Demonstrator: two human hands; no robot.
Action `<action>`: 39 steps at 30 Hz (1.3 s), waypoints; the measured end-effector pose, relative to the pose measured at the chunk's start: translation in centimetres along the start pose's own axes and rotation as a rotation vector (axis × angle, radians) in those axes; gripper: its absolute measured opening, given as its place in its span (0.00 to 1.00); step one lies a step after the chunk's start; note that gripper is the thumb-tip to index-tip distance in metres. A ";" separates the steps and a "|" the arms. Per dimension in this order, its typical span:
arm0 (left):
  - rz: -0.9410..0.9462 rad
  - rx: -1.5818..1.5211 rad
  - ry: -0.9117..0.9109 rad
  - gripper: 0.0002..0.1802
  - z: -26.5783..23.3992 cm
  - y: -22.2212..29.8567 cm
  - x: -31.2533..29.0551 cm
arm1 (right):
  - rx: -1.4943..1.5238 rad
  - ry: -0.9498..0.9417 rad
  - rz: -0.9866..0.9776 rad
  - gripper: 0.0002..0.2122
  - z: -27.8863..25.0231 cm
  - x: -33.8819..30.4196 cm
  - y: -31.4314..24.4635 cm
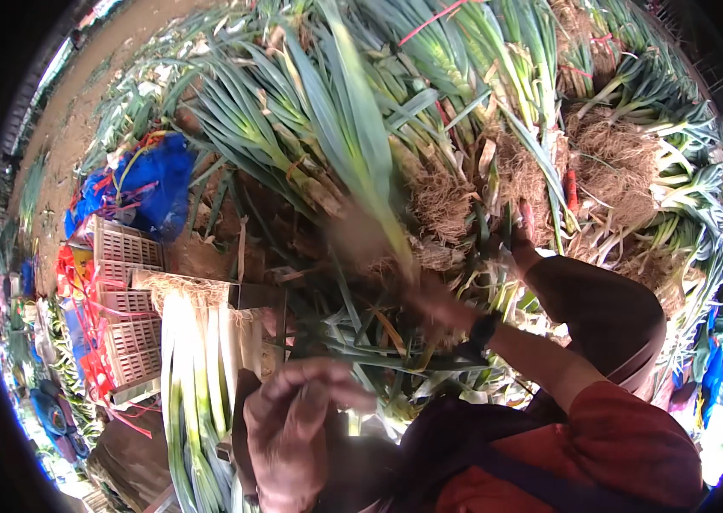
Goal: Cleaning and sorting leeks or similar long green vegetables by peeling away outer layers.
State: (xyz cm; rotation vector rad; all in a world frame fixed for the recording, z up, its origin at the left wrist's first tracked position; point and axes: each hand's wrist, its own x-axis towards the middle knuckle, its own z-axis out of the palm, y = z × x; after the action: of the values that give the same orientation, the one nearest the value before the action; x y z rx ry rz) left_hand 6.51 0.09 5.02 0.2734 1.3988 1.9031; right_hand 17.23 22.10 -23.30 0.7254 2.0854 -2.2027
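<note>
My right hand, blurred by motion, grips a leek low on its stem, near the root end. Its long green leaves point up and away to the far left, over the heap. A dark band sits on that wrist. Nearer to me, my left hand hovers with its fingers half bent and apart; nothing shows in it. Just left of that hand lies a row of trimmed leeks, white stems side by side, roots at the far end. Beyond my right hand are piled leek bundles with matted brown roots.
Cream plastic crates stand at the left, with red plastic strips and a blue bag beside them. Loose leaves litter the space before me. My bent knee is at the right.
</note>
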 end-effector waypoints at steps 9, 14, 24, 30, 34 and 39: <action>0.013 0.183 0.084 0.17 0.0 -2.7 2.4 | 0.595 0.106 0.327 0.06 6.1 -9.4 -8.0; 0.192 0.440 0.205 0.24 -2.0 -10.2 8.4 | 0.489 0.003 0.112 0.06 5.7 -14.9 -15.1; 0.404 -0.336 0.350 0.10 5.9 -5.1 3.5 | 0.012 -0.005 -0.354 0.10 5.2 -21.6 -16.9; 0.614 -0.256 0.055 0.13 7.7 -3.9 -0.8 | 0.461 -0.273 -0.185 0.08 4.5 -23.0 -19.2; 0.588 -0.197 0.014 0.14 7.3 -2.8 -1.4 | 0.333 -0.253 -0.209 0.08 4.3 -23.7 -19.2; 0.793 0.014 0.182 0.17 7.9 -5.0 -0.2 | 0.006 -0.008 -0.293 0.11 3.7 -22.3 -18.0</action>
State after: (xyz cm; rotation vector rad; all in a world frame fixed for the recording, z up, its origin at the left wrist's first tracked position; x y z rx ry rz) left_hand 13.27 6.39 3.63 0.7668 1.5580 2.6015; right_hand 30.04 13.94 1.26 0.4327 2.3125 -2.3451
